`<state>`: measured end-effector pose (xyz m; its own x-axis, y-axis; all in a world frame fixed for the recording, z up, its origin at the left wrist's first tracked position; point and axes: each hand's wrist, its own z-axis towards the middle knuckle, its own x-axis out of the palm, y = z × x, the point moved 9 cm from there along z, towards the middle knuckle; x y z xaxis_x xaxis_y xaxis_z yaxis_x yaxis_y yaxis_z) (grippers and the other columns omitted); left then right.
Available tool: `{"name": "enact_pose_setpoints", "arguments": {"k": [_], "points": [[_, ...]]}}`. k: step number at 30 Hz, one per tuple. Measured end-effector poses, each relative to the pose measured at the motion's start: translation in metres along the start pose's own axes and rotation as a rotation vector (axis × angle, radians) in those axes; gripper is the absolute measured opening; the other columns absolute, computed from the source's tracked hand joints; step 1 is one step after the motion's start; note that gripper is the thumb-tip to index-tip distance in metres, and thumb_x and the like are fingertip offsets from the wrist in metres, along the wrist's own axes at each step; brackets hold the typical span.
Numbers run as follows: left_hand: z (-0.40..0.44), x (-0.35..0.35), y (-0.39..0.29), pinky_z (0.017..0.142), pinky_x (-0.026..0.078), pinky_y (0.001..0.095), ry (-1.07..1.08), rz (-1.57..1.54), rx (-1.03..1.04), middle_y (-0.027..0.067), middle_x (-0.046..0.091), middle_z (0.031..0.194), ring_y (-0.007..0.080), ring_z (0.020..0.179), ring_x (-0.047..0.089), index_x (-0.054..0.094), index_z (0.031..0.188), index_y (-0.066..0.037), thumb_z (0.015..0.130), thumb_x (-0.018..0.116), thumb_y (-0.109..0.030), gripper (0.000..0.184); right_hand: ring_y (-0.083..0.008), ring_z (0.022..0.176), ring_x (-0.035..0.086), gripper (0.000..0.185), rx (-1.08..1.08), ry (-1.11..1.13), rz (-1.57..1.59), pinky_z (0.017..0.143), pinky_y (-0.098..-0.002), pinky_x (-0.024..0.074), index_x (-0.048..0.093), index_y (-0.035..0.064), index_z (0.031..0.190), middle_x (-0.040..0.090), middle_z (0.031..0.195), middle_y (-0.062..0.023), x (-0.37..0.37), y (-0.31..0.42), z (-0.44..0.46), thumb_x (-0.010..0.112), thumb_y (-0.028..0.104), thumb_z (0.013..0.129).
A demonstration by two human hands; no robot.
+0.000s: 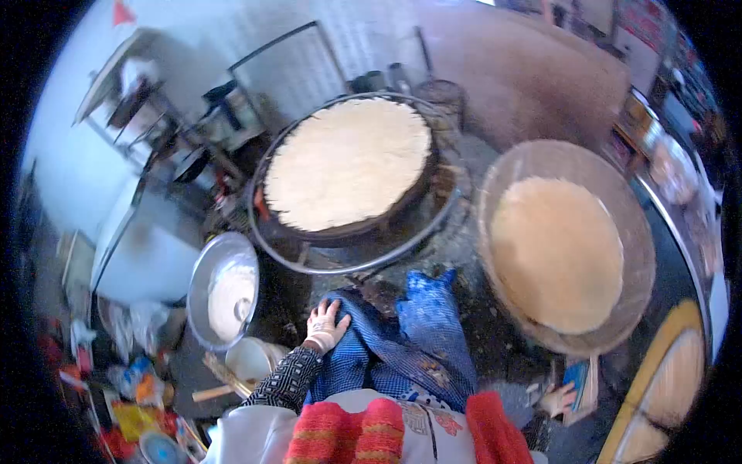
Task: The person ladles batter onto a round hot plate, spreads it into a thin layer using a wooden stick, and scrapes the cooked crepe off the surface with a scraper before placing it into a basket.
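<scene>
My left hand [328,325] lies with spread fingers on the blue checked cloth [355,348] over my knee and holds nothing. Low on the right, my right hand [556,400] has its fingers stretched out against a blue and wooden object [580,387] whose kind I cannot make out. In front of my knees, a large round pan [355,267] with a metal rim carries a wide disc of pale, flat food [352,162]. Left of my knee stands a metal basin [193,290] with white powdery or pasty contents [229,301] and what looks like a ladle.
At the right, a big round tub [635,232] contains a pale tan mass [553,255]. A yellow-edged oval object [665,371] lies at the far right. Beside the basin is a white bucket [251,359]; plastic bags and clutter [139,383] lie lower left.
</scene>
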<state>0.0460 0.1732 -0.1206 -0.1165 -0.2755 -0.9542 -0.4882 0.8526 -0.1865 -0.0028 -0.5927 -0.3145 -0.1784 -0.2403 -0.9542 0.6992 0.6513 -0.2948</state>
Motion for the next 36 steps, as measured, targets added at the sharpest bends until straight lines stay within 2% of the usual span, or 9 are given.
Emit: {"name": "enact_pose_setpoints", "arguments": {"k": [8, 13, 17, 21, 22, 29, 33, 34, 36], "points": [[0.024, -0.094, 0.049, 0.107, 0.031, 0.0522, -0.507, 0.100, 0.186, 0.0223, 0.039, 0.140, 0.0406, 0.129, 0.037, 0.039, 0.137, -0.005, 0.073, 0.071, -0.030, 0.076, -0.0343, 0.118, 0.052, 0.063, 0.139, 0.022, 0.228, 0.097, -0.0481, 0.0402, 0.049, 0.0055, 0.133, 0.055, 0.127, -0.0186, -0.112, -0.005, -0.018, 0.051, 0.052, 0.091], [0.084, -0.156, 0.088, 0.108, 0.029, 0.0531, -0.635, 0.170, 0.202, 0.0212, 0.042, 0.138, 0.0405, 0.130, 0.037, 0.046, 0.133, -0.005, 0.083, 0.065, -0.029, 0.059, -0.0387, 0.106, 0.056, 0.042, -0.473, -0.071, 0.817, 0.094, -0.0451, 0.0438, 0.056, -0.0010, 0.122, 0.061, 0.113, -0.0220, -0.176, 0.129, -0.065, 0.060, 0.026, 0.090], [0.136, -0.190, 0.128, 0.109, 0.028, 0.0515, -0.695, 0.192, 0.138, 0.0174, 0.047, 0.137, 0.0369, 0.132, 0.038, 0.052, 0.129, -0.006, 0.088, 0.061, -0.029, 0.048, -0.0356, 0.118, 0.053, 0.045, -0.655, 0.279, 1.270, 0.101, -0.0407, 0.0407, 0.052, 0.0006, 0.129, 0.057, 0.123, -0.0217, -0.296, 0.256, -0.125, 0.062, 0.014, 0.087], [0.162, -0.175, 0.153, 0.114, 0.022, 0.0503, -0.434, 0.399, 0.251, 0.0141, 0.047, 0.139, 0.0320, 0.135, 0.035, 0.052, 0.132, -0.007, 0.090, 0.056, -0.040, 0.053, -0.0453, 0.130, 0.038, 0.082, -1.435, 0.196, 0.757, 0.109, -0.0515, 0.0318, 0.042, 0.0006, 0.137, 0.040, 0.141, -0.0286, -0.360, 0.347, -0.222, 0.076, 0.041, 0.074], [0.164, -0.161, 0.153, 0.115, 0.020, 0.0502, -0.345, 0.473, 0.310, 0.0133, 0.047, 0.140, 0.0310, 0.136, 0.035, 0.052, 0.132, -0.008, 0.090, 0.055, -0.042, 0.054, -0.0477, 0.129, 0.038, 0.086, -1.351, 0.240, 0.659, 0.107, -0.0528, 0.0333, 0.043, 0.0006, 0.135, 0.037, 0.141, -0.0308, -0.372, 0.356, -0.238, 0.079, 0.044, 0.069], [0.116, -0.101, 0.013, 0.102, 0.032, 0.0500, -0.003, 0.243, 0.288, 0.0122, 0.062, 0.097, 0.0295, 0.102, 0.056, 0.066, 0.095, -0.010, 0.086, 0.057, -0.052, 0.043, -0.0461, 0.131, 0.036, 0.088, -1.387, 0.274, 0.613, 0.107, -0.0496, 0.0360, 0.043, 0.0036, 0.136, 0.036, 0.142, -0.0304, -0.381, 0.382, -0.262, 0.079, 0.045, 0.067], [0.089, -0.088, -0.100, 0.089, 0.037, 0.0502, -0.156, -0.192, 0.289, 0.0146, 0.062, 0.085, 0.0330, 0.087, 0.058, 0.064, 0.082, -0.007, 0.079, 0.065, -0.049, 0.042, -0.0444, 0.132, 0.035, 0.090, -1.483, 0.186, 0.463, 0.109, -0.0482, 0.0331, 0.039, 0.0052, 0.139, 0.034, 0.144, -0.0280, -0.379, 0.394, -0.288, 0.078, 0.045, 0.068], [0.068, -0.103, -0.129, 0.087, 0.038, 0.0508, -0.486, -0.293, 0.381, 0.0169, 0.060, 0.087, 0.0337, 0.089, 0.057, 0.062, 0.083, -0.005, 0.077, 0.066, -0.045, 0.041, -0.0450, 0.132, 0.034, 0.088, -1.507, 0.185, 0.441, 0.109, -0.0498, 0.0314, 0.038, 0.0072, 0.140, 0.033, 0.145, -0.0275, -0.361, 0.397, -0.290, 0.076, 0.046, 0.070], [0.026, -0.051, -0.204, 0.092, 0.038, 0.0512, 0.024, -0.503, 0.764, 0.0166, 0.059, 0.101, 0.0351, 0.105, 0.053, 0.059, 0.103, -0.005, 0.082, 0.061, -0.047, 0.047, -0.0455, 0.132, 0.033, 0.087, -1.549, 0.166, 0.404, 0.109, -0.0509, 0.0301, 0.037, 0.0089, 0.141, 0.031, 0.146, -0.0269, -0.349, 0.396, -0.287, 0.075, 0.046, 0.072]]}}
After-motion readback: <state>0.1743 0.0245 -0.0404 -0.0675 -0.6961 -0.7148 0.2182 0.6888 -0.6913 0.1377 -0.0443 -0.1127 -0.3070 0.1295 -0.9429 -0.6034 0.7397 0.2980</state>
